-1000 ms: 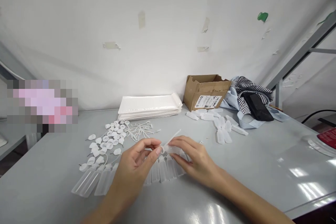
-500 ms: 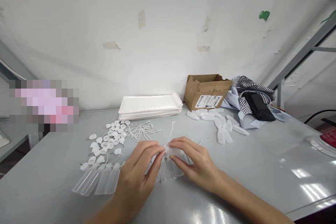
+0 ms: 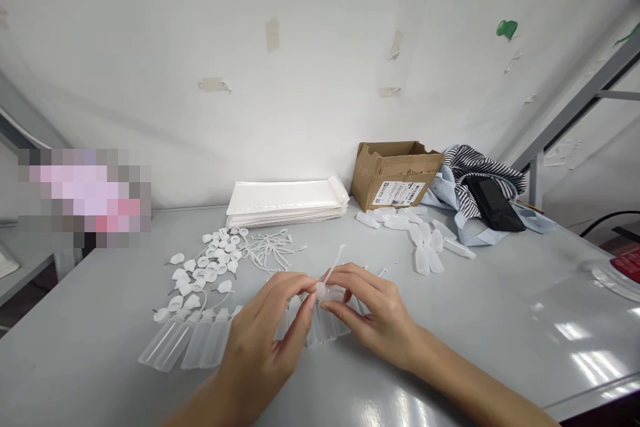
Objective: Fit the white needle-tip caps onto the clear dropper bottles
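Observation:
My left hand and my right hand meet over the grey table, fingertips pinched together on one small clear plastic vial. A thin white strap sticks up and away from where the fingers meet. Under and beside the hands lies a row of clear vials. To the left of the hands lie several small white caps and thin white straps.
A stack of white padded envelopes lies against the wall. An open cardboard box stands right of it, with finished white vials in front. Striped cloth and a black phone lie at the right.
Both hands stayed pinched on the vial and shifted slightly nearer. The white strap swung from slanting right, to upright, to slanting right again.

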Action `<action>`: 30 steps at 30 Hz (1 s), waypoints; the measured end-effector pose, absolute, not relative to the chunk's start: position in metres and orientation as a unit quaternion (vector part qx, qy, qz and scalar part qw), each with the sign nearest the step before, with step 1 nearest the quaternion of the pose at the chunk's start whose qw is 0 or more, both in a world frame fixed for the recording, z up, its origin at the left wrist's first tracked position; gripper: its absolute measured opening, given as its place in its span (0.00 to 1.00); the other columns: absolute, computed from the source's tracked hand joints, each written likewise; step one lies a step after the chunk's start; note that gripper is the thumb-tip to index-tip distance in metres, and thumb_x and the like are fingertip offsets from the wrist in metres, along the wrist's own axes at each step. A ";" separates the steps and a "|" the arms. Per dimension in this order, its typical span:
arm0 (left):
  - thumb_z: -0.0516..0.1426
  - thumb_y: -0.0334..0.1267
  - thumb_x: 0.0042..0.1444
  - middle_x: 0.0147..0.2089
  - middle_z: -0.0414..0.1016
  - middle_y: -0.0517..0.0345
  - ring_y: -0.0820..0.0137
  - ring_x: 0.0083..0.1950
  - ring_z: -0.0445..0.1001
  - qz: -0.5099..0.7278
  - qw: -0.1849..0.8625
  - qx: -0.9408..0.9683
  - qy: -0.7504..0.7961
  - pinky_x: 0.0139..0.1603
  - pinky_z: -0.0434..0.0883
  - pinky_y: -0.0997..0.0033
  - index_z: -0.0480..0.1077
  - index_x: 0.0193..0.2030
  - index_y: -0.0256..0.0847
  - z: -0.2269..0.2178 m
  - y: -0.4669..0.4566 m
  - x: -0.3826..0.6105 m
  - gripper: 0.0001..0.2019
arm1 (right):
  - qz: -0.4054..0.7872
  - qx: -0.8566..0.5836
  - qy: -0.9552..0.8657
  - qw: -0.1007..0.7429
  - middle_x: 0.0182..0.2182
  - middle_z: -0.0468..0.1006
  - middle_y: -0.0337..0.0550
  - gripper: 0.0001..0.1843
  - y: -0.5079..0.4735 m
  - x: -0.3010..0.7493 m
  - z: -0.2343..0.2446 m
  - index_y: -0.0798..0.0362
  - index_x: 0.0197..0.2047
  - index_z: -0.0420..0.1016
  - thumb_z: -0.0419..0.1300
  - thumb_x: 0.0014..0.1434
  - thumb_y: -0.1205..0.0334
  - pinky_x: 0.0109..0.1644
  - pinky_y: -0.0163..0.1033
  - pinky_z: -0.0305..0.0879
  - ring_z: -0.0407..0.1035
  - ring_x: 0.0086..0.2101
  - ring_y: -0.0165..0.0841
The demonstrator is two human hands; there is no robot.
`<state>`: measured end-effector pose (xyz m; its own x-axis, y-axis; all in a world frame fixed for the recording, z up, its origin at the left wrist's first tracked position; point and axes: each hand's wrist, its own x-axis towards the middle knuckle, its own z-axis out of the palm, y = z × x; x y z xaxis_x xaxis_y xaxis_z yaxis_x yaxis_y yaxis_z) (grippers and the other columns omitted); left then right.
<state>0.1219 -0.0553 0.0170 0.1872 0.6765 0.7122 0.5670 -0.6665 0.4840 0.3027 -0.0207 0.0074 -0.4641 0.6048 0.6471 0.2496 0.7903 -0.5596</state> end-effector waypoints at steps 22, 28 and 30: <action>0.55 0.33 0.61 0.38 0.74 0.63 0.73 0.39 0.74 0.442 0.309 0.721 0.436 0.41 0.72 0.75 0.73 0.43 0.47 0.026 -0.053 0.118 0.08 | 0.210 -0.263 -0.814 0.474 0.38 0.76 0.43 0.19 -0.028 0.302 0.007 0.47 0.53 0.66 0.61 0.60 0.69 0.32 0.33 0.72 0.71 0.33 0.30; 0.53 0.34 0.62 0.42 0.73 0.59 0.71 0.41 0.73 0.427 0.248 0.737 0.462 0.43 0.73 0.71 0.69 0.50 0.46 0.021 -0.054 0.117 0.10 | 0.198 -0.264 -0.808 0.487 0.36 0.76 0.47 0.16 -0.026 0.301 0.012 0.55 0.50 0.74 0.63 0.58 0.71 0.33 0.35 0.72 0.72 0.33 0.31; 0.52 0.32 0.62 0.45 0.72 0.56 0.70 0.44 0.72 0.440 0.172 0.760 0.446 0.45 0.72 0.69 0.66 0.53 0.43 0.018 -0.055 0.118 0.13 | 0.197 -0.282 -0.794 0.501 0.34 0.77 0.46 0.15 -0.026 0.300 0.011 0.56 0.48 0.74 0.64 0.56 0.72 0.30 0.34 0.72 0.72 0.31 0.31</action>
<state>0.1185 -0.0546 0.0181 0.2149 0.8298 0.5151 0.5266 -0.5426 0.6544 0.3003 -0.0259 0.0113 -0.3377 0.6453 0.6852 0.2509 0.7634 -0.5952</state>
